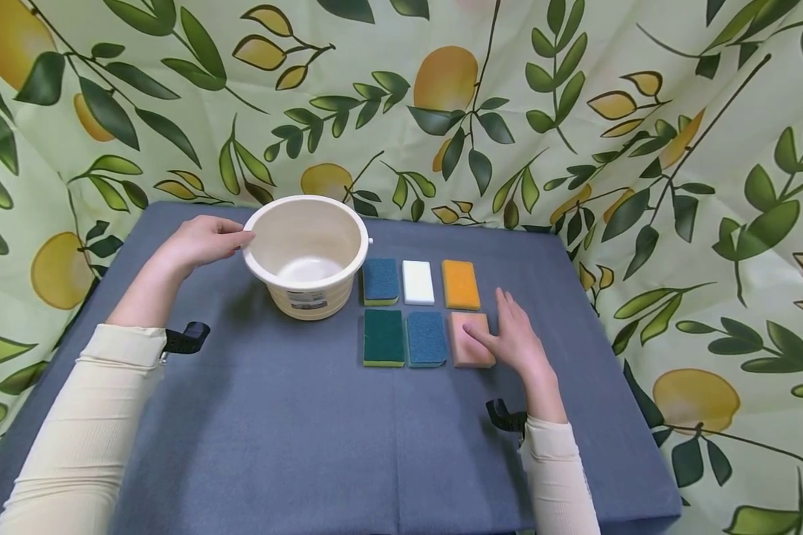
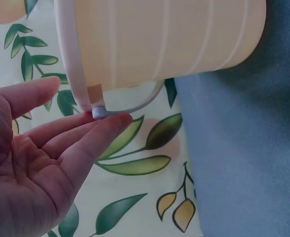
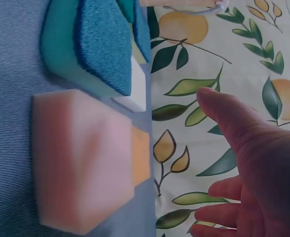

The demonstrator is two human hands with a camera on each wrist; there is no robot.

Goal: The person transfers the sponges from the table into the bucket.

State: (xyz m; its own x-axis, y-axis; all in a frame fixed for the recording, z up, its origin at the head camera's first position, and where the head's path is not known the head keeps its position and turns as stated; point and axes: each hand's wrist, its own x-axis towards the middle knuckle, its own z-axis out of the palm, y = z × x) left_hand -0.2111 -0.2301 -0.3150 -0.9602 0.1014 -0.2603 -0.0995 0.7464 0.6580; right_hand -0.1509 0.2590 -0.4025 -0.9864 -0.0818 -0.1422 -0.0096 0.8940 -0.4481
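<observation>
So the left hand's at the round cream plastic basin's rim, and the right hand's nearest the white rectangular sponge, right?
Not quite: the right hand is nearest the pink rectangular sponge, not the white one, as the head view shows. The left hand is indeed at the basin's rim.

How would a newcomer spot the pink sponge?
Right of the cream basin, sponges form two rows. The pink sponge is rightmost in the nearer row, nearest the right hand. Unlike its neighbours, a blue sponge and orange sponge, it's pink.
</observation>
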